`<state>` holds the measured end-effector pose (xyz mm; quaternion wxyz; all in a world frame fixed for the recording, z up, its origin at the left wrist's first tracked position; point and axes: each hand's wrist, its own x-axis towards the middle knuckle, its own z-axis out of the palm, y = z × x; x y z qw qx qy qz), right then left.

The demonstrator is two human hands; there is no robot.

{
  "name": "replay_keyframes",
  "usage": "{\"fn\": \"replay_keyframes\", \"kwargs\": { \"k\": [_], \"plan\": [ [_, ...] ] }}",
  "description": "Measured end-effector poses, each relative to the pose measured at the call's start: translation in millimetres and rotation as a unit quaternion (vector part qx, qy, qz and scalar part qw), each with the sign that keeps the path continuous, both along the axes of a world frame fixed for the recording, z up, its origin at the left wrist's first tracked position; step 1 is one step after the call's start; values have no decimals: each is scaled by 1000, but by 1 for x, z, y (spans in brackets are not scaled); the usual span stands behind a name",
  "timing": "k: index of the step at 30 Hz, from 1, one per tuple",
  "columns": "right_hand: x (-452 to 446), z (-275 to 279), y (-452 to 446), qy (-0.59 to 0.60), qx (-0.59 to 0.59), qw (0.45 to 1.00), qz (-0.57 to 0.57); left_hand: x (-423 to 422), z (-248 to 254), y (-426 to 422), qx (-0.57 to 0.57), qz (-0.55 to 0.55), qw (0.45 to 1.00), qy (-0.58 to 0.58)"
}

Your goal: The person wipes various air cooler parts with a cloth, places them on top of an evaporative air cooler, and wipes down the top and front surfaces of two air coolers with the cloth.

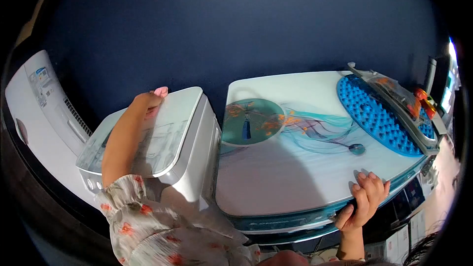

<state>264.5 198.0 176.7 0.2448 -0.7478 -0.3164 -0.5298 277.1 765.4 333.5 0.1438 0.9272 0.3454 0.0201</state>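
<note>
With bent fingers, my left hand (146, 102) presses a pink cloth (161, 91) against the far part of the glossy lid of a white box-shaped appliance (194, 155). My forearm crosses that lid, and parts of the cloth are hidden under my fingers. On the right, my right hand (364, 199) curls its fingers over the front edge of a white glass-like top (276, 187) printed with teal and orange swirls. Something dark shows between the thumb and fingers, too little to name.
A blue knobbed mat (369, 113) lies at the top's right end, under a metal bar (394, 108) and a clear bag with red and orange items (421, 103). A white air conditioner (44, 113) stands left. A dark blue wall (246, 24) rises behind.
</note>
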Motion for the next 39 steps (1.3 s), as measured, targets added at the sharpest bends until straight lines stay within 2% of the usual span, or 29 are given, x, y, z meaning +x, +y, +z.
{"fn": "replay_keyframes", "kwargs": {
  "k": [2, 3, 4, 6, 8, 9, 11, 13, 18, 19, 22, 29, 32, 36, 38, 39],
  "plan": [
    [0, 1, 0, -5, -7, 1000, 8, 1, -4, 5, 18, 5, 1000, -13],
    [-1, 1, 0, -5, 1, 1000, 8, -5, 2, -23, 16, 2, 1000, -7],
    [0, 1, 2, -6, 9, 1000, 8, 7, -9, -21, -36, -48, 997, -52],
    [2, 1, 5, -11, 26, 1000, 9, 21, -8, -34, -102, -100, 988, -60],
    [3, 2, 6, -21, 31, 999, 14, 19, 6, -112, -84, -160, 982, -55],
    [3, 4, 7, -28, 37, 999, 21, 19, 5, -125, -45, -221, 970, -87],
    [4, 6, 7, -33, 36, 998, 31, 14, 7, -151, 92, -190, 977, -4],
    [5, 7, 6, -43, 39, 997, 43, 1, 6, -163, 159, -183, 970, 24],
    [5, 10, 5, -56, 36, 996, 58, -59, 1, -192, 202, -246, 948, 3],
    [6, 10, 5, -57, 35, 996, 60, -70, 5, -206, 230, -281, 931, 36],
    [3, 13, 4, -56, 35, 996, 65, -105, 4, -236, 236, -186, 952, 63],
    [1, 10, 1, -19, 52, 992, 111, -184, -2, -280, 224, -197, 954, 27],
    [-12, 24, -4, 98, -11, 990, 103, -206, -13, -281, 226, -205, 952, -36],
    [-7, 16, -4, 21, 38, 988, 151, -221, -22, -263, 176, -252, 928, -212],
    [-9, 18, -4, -16, 37, 991, 126, -220, -25, -231, 226, -252, 908, -245],
    [-11, 16, -9, -8, 35, 992, 118, -214, -22, -226, 173, -210, 934, -231]
  ]
}}
